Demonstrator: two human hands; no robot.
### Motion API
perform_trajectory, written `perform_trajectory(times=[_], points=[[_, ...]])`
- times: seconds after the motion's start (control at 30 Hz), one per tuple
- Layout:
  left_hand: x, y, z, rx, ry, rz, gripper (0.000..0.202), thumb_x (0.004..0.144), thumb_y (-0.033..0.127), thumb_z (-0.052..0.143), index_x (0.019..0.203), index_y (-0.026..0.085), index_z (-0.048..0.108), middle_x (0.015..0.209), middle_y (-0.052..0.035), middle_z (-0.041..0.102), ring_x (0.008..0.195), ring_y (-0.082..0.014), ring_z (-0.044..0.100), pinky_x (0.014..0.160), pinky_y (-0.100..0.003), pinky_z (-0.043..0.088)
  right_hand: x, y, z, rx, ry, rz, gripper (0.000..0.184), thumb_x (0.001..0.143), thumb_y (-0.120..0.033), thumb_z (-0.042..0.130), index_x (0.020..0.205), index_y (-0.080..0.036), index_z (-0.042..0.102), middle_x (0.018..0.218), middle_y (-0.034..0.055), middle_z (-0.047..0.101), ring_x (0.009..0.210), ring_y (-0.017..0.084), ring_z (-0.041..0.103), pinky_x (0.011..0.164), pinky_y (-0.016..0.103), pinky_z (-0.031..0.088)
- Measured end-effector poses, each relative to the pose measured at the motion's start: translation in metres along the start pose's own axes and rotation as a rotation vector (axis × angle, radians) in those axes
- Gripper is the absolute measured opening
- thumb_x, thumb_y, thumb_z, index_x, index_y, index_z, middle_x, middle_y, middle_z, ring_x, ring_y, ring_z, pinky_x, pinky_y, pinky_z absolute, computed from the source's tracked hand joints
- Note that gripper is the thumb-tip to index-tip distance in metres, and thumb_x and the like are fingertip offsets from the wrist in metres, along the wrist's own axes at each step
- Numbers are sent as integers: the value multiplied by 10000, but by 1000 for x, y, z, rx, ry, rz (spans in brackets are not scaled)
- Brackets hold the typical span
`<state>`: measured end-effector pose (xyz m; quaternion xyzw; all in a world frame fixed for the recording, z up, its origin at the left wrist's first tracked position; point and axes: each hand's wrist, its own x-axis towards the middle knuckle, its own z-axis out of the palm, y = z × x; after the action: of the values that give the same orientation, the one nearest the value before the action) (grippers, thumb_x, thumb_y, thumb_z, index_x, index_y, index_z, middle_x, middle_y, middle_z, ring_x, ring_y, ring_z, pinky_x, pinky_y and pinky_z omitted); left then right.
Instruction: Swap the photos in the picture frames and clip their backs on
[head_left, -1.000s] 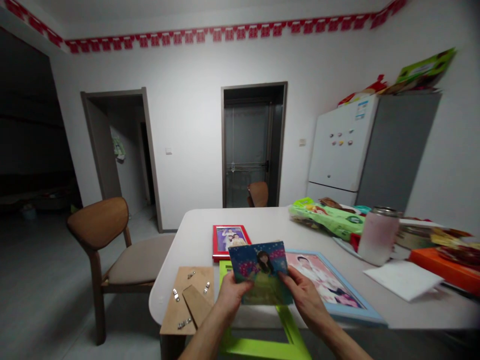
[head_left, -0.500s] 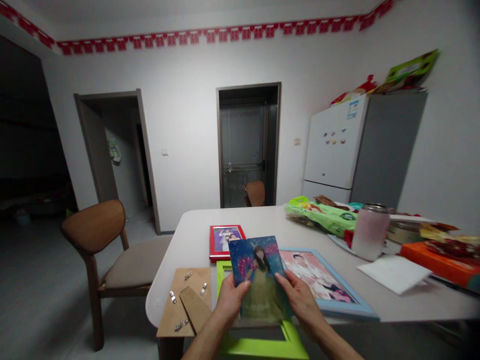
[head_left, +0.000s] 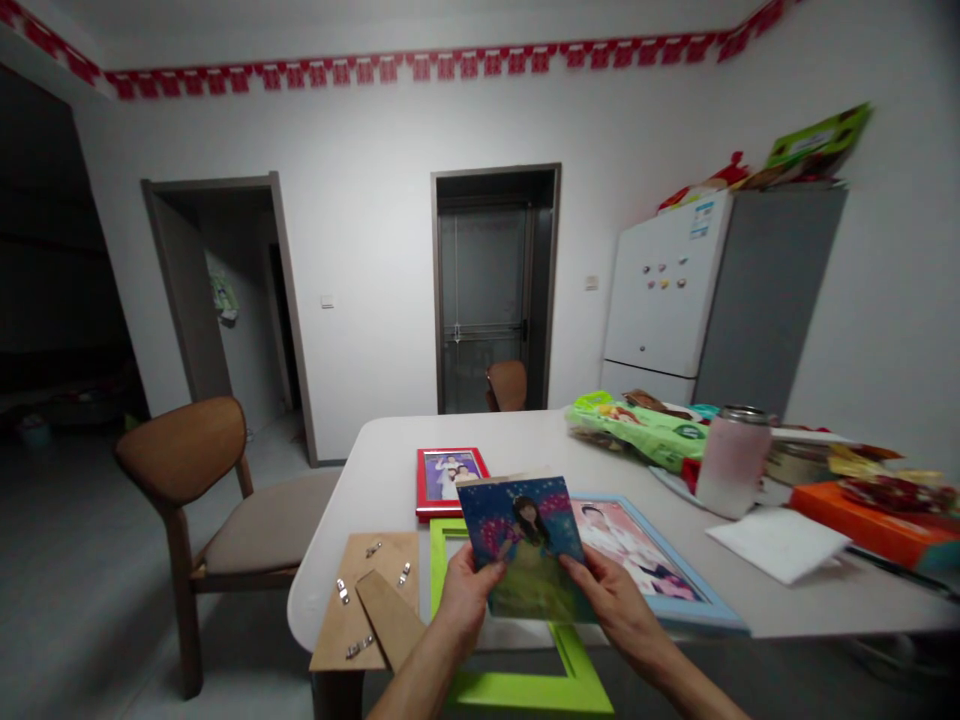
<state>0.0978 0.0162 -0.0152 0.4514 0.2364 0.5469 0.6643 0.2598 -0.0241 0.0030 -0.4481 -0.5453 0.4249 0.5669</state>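
1. Left hand [head_left: 466,592] and right hand [head_left: 606,594] each pinch one side of the photo [head_left: 529,560]
2. The photo is held above the green frame [head_left: 525,690], near the tabletop [head_left: 375,475]
3. Compared with half a second ago, it is tipped flatter and looks shorter

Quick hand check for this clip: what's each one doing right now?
Left hand: closed, holding the photo by its left edge, thumb on the front.
Right hand: closed, holding the same photo by its right edge.
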Motion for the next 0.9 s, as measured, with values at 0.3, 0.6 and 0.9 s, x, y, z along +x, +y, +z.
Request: perform_trajectory(times=[0.3,0.6,0.9], points=[[-8,5,6,-24,-19,-96,385,549,292,702,879,126,596,782,-53,661,733,-208,602,713,-316,442,-1,-8,9,-185,68,115,494,667,-572,418,803,-137,608,659,34,646,636,194,580,566,271,457],[-15,32,-13,-83,34,-150,341,655,314,622,933,124,567,734,-56,666,714,-209,615,686,-319,452,-10,-24,32,27,-136,242,299,690,-434,479,810,-168,545,565,-41,533,429,74,465,403,190,409],[-33,42,-14,-204,-1,-183,296,616,212,655,893,140,578,735,-44,662,716,-191,617,696,-293,457,-9,-39,41,163,-59,230,270,699,-416,488,773,-163,545,532,-47,486,430,80,455,383,199,412]])
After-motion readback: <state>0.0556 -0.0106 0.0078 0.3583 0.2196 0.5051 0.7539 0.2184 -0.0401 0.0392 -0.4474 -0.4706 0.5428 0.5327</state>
